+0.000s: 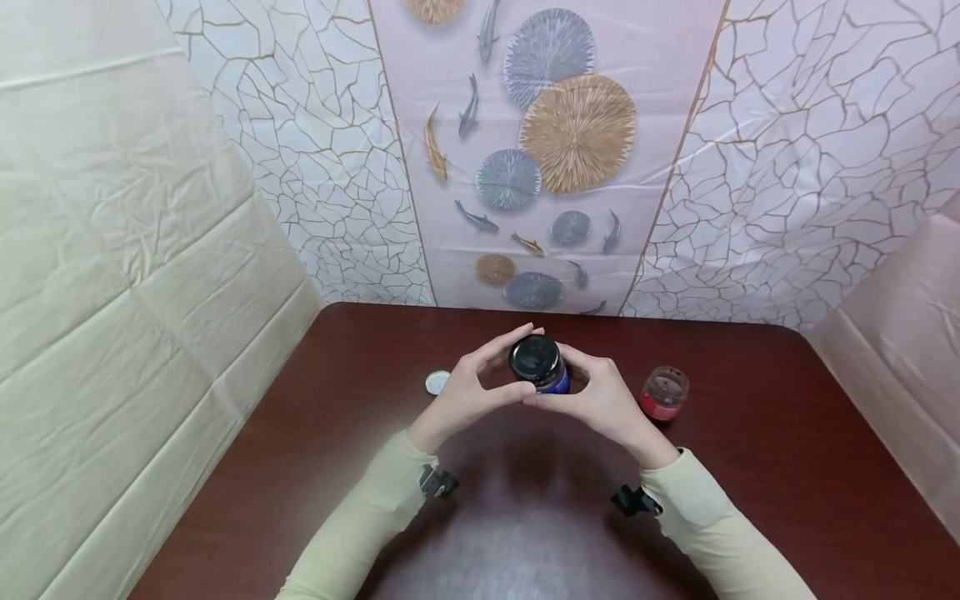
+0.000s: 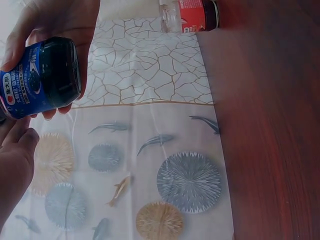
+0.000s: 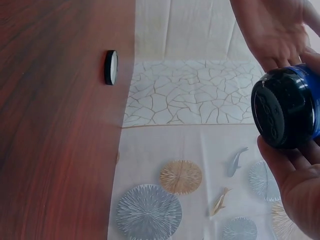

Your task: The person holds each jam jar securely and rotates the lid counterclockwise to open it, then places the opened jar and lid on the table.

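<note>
Both hands hold a dark jar (image 1: pixel 538 358) with a blue label and a black top, above the table. My left hand (image 1: pixel 477 385) grips its left side, the thumb at the front. My right hand (image 1: pixel 601 393) curves round the right side. The blue label (image 2: pixel 26 82) carries printed writing in the left wrist view. Raised marks show on the jar's dark glass base (image 3: pixel 270 112) in the right wrist view. On the table, left of the hands, lies a lid (image 1: pixel 437 382), pale inside with a black rim.
A clear glass jar (image 1: pixel 665 385) with a red label stands lidless on the table, close to the right forearm. The dark reddish-brown table (image 1: pixel 360 342) meets a patterned cloth (image 1: pixel 517 287) at its back edge. Plain cloth hangs at both sides.
</note>
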`<action>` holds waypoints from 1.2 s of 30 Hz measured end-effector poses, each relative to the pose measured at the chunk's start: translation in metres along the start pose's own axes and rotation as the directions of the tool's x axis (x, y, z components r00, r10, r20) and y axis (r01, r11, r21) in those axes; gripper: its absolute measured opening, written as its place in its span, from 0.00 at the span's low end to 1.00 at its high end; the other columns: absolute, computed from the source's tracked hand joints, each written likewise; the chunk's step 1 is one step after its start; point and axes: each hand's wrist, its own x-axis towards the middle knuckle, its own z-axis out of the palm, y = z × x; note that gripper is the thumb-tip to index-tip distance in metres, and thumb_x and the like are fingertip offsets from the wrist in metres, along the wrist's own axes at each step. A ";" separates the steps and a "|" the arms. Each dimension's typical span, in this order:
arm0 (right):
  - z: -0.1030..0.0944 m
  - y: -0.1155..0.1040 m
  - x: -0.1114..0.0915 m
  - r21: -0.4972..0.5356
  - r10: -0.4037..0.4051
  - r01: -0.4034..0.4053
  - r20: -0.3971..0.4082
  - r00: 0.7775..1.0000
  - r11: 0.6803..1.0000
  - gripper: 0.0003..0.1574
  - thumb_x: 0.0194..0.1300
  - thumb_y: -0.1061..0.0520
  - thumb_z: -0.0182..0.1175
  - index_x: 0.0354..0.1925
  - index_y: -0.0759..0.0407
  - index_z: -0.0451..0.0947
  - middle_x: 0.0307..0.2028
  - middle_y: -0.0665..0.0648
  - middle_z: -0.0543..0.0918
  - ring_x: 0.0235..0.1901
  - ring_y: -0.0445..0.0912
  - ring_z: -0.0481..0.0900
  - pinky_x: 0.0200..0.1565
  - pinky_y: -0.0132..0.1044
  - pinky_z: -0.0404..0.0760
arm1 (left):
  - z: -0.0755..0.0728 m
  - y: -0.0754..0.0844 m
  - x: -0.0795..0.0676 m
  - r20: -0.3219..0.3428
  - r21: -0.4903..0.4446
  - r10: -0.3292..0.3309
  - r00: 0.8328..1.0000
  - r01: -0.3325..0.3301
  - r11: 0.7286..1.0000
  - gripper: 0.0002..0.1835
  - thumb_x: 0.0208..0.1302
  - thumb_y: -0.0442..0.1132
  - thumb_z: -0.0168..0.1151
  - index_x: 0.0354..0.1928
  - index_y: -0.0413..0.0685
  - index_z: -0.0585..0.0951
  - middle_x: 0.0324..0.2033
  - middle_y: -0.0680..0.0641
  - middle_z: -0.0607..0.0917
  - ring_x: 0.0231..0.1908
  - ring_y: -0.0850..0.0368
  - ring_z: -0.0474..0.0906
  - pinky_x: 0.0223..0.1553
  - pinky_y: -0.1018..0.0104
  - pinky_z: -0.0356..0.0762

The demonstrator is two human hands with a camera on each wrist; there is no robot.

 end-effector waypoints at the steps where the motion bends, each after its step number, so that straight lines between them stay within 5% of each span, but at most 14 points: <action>1: 0.000 0.000 0.000 0.007 0.000 0.000 0.002 1.000 1.000 0.43 0.53 0.62 0.79 0.66 0.55 0.75 0.55 0.55 0.84 0.45 0.46 0.84 0.47 0.35 0.83 | 0.000 0.000 0.000 -0.009 0.001 -0.005 1.000 0.005 1.000 0.37 0.64 0.31 0.69 0.74 0.55 0.68 0.69 0.50 0.74 0.66 0.53 0.72 0.65 0.59 0.70; 12: -0.005 -0.002 -0.003 0.005 -0.008 0.008 0.009 1.000 1.000 0.41 0.53 0.52 0.79 0.65 0.44 0.77 0.53 0.47 0.85 0.46 0.44 0.84 0.47 0.38 0.83 | 0.001 0.002 -0.002 -0.024 0.015 -0.022 0.999 0.023 1.000 0.36 0.64 0.33 0.70 0.72 0.59 0.71 0.67 0.54 0.76 0.66 0.54 0.72 0.66 0.57 0.68; 26: -0.008 -0.009 -0.013 0.070 -0.038 0.027 0.171 0.985 0.997 0.36 0.52 0.54 0.80 0.60 0.48 0.80 0.50 0.46 0.86 0.46 0.47 0.84 0.50 0.38 0.82 | 0.000 0.015 0.000 0.206 -0.093 0.042 0.978 -0.023 0.995 0.44 0.58 0.24 0.71 0.75 0.50 0.66 0.67 0.43 0.74 0.67 0.47 0.70 0.63 0.56 0.73; 36: -0.007 -0.011 -0.017 0.018 -0.043 0.042 0.095 0.995 0.999 0.35 0.52 0.53 0.80 0.59 0.47 0.81 0.48 0.46 0.86 0.42 0.45 0.84 0.44 0.37 0.83 | 0.009 0.010 -0.001 0.094 -0.035 0.062 0.994 -0.059 0.998 0.39 0.58 0.26 0.72 0.72 0.46 0.70 0.64 0.47 0.78 0.65 0.49 0.73 0.63 0.57 0.72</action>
